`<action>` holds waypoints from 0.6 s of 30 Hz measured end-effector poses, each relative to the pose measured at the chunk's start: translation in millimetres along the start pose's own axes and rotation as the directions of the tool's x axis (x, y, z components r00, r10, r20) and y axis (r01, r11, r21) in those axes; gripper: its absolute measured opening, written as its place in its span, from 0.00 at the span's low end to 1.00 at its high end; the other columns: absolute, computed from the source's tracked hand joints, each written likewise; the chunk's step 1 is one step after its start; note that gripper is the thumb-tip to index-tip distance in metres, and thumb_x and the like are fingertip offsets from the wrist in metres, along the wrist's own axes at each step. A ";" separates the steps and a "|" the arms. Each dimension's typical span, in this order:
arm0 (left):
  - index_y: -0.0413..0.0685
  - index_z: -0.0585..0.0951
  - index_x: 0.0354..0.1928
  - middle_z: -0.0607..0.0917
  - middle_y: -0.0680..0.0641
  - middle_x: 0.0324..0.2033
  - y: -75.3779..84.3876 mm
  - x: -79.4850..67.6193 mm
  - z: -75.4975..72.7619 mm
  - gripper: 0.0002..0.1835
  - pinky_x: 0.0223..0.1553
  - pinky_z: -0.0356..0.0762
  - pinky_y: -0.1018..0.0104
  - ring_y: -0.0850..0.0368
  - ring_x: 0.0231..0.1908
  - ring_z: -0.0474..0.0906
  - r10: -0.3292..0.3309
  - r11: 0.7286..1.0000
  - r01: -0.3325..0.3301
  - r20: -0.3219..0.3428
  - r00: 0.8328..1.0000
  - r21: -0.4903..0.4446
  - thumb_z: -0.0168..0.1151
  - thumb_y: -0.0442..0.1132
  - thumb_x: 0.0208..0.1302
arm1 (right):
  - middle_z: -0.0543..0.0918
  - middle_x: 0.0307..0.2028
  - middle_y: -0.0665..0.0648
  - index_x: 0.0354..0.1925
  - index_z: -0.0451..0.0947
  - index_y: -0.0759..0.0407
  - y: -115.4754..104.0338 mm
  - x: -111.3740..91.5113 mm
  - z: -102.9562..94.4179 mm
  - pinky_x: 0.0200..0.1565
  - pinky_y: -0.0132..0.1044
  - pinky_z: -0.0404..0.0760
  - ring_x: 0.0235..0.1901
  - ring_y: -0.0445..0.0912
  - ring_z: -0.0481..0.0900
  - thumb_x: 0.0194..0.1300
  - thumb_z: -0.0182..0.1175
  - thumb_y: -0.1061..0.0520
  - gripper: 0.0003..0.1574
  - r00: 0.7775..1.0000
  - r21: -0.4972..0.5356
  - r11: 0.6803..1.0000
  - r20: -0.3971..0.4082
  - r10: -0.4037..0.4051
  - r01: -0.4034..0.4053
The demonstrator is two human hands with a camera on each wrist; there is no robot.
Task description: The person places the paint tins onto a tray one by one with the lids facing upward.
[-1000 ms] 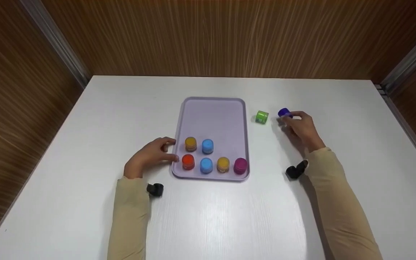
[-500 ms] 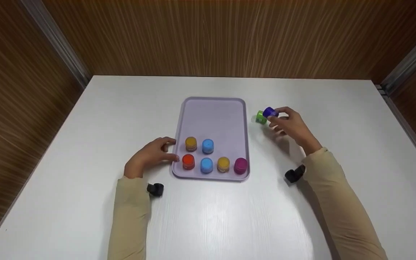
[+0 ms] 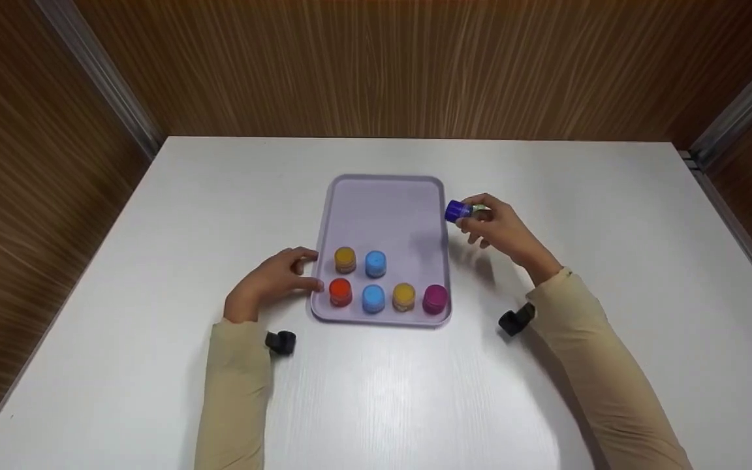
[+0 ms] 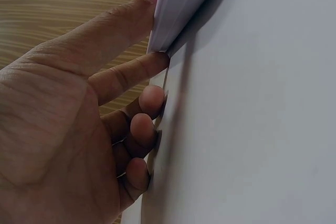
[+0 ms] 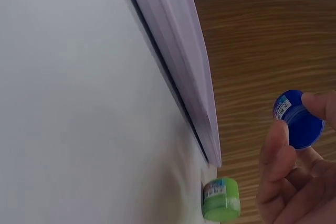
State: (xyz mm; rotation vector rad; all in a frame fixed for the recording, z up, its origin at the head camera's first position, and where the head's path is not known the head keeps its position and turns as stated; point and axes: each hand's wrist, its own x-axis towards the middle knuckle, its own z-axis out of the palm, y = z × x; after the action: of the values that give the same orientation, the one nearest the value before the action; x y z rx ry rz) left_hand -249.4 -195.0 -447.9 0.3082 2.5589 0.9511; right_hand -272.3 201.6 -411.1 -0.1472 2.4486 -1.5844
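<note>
My right hand (image 3: pixel 499 225) pinches a small dark blue jar (image 3: pixel 457 211) between thumb and fingers, tilted on its side, by the right rim of a pale lilac tray (image 3: pixel 389 209). In the right wrist view the jar (image 5: pixel 298 119) shows a printed label and is raised above the tabletop. A green jar (image 5: pixel 221 199) lies below that hand, mostly hidden by it in the head view. With thumb and index fingertips, my left hand (image 3: pixel 275 277) touches the tray's left edge; its other fingers bend loosely near the table in the left wrist view.
On the tray's near half stand several capped jars: a red one (image 3: pixel 341 292), two light blue ones (image 3: pixel 373 299), two yellow ones (image 3: pixel 404 297) and a magenta one (image 3: pixel 435 299). A wood-grain panel (image 3: pixel 415 72) rises behind the white table (image 3: pixel 382 391).
My right hand has carried the dark blue jar left, past the green jar, to the tray's right rim. The left hand and the tray have stayed in place.
</note>
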 end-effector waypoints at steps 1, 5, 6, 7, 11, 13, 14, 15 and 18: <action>0.48 0.70 0.66 0.71 0.46 0.40 0.1 0.3 0.0 0.38 0.48 0.62 0.58 0.52 0.45 0.66 0.000 1.000 0.000 -0.001 1.000 -0.002 0.70 0.52 0.54 | 0.78 0.35 0.52 0.62 0.65 0.61 -1.7 0.1 3.1 0.29 0.31 0.75 0.26 0.39 0.77 0.65 0.60 0.55 0.30 1.000 -0.006 1.000 0.009 -0.003 0.004; 0.46 0.71 0.65 0.71 0.46 0.38 -1.2 1.6 0.9 0.38 0.46 0.63 0.60 0.52 0.43 0.66 0.009 1.000 -0.009 -0.009 1.000 0.003 0.71 0.51 0.53 | 0.75 0.34 0.53 0.60 0.67 0.61 -5.5 1.1 13.3 0.29 0.30 0.74 0.27 0.40 0.74 0.64 0.60 0.56 0.28 0.999 -0.035 0.999 0.035 -0.021 0.022; 0.46 0.71 0.65 0.71 0.46 0.38 -1.2 1.7 1.0 0.38 0.45 0.63 0.60 0.52 0.43 0.66 0.011 1.000 -0.011 -0.009 1.000 0.005 0.71 0.51 0.53 | 0.74 0.34 0.53 0.60 0.67 0.61 -5.6 1.4 15.2 0.28 0.30 0.74 0.27 0.40 0.74 0.64 0.60 0.57 0.27 0.999 -0.037 0.999 0.037 -0.029 0.031; 0.46 0.71 0.65 0.70 0.47 0.37 -0.7 1.4 0.9 0.38 0.45 0.63 0.60 0.53 0.42 0.66 0.014 1.000 -0.014 -0.008 1.000 0.003 0.71 0.51 0.53 | 0.74 0.33 0.53 0.59 0.68 0.61 -5.6 1.5 17.0 0.28 0.29 0.74 0.26 0.40 0.73 0.64 0.60 0.57 0.27 0.999 -0.036 0.999 0.039 -0.037 0.039; 0.47 0.71 0.65 0.70 0.47 0.38 1.7 -0.9 -0.3 0.37 0.46 0.62 0.60 0.53 0.43 0.66 0.016 1.000 -0.016 0.003 1.000 0.001 0.70 0.51 0.54 | 0.75 0.32 0.54 0.59 0.69 0.63 -5.4 2.0 22.3 0.28 0.29 0.73 0.26 0.40 0.71 0.63 0.61 0.58 0.27 0.997 -0.035 0.997 0.048 -0.064 0.066; 0.47 0.71 0.65 0.70 0.47 0.38 2.6 -1.4 -0.6 0.37 0.46 0.62 0.60 0.53 0.43 0.65 0.016 1.000 -0.016 0.004 1.000 0.001 0.71 0.50 0.54 | 0.74 0.32 0.54 0.59 0.69 0.63 -6.9 1.1 24.3 0.28 0.30 0.72 0.26 0.40 0.71 0.63 0.61 0.58 0.27 0.996 -0.040 0.997 0.057 -0.066 0.069; 0.47 0.71 0.65 0.70 0.47 0.38 2.7 -1.4 -0.7 0.37 0.46 0.62 0.60 0.53 0.43 0.65 0.016 1.000 -0.016 0.004 1.000 0.002 0.71 0.50 0.54 | 0.74 0.33 0.54 0.58 0.69 0.63 -7.8 0.9 25.4 0.28 0.30 0.72 0.27 0.40 0.71 0.63 0.61 0.58 0.27 0.996 -0.043 0.997 0.062 -0.065 0.068; 0.47 0.71 0.65 0.70 0.47 0.38 2.7 -1.4 -0.7 0.37 0.46 0.62 0.60 0.53 0.43 0.65 0.015 1.000 -0.015 0.004 1.000 0.001 0.71 0.50 0.54 | 0.74 0.33 0.54 0.58 0.69 0.63 -9.3 0.1 26.4 0.29 0.30 0.72 0.27 0.40 0.71 0.63 0.61 0.57 0.27 0.996 -0.045 0.997 0.067 -0.066 0.069; 0.47 0.71 0.65 0.70 0.47 0.38 2.5 -1.2 -0.7 0.37 0.46 0.62 0.60 0.53 0.43 0.65 0.014 1.000 -0.014 0.004 1.000 -0.001 0.71 0.50 0.54 | 0.75 0.34 0.56 0.58 0.70 0.63 -11.7 -0.4 29.4 0.29 0.30 0.72 0.29 0.41 0.71 0.63 0.61 0.57 0.27 0.994 -0.050 0.996 0.084 -0.064 0.068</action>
State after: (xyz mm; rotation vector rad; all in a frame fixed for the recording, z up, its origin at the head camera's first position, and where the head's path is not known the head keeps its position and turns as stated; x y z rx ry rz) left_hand -248.5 -193.9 -445.4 0.3283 2.5559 0.9556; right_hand -265.3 170.8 -412.0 -0.2990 2.4469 -1.5081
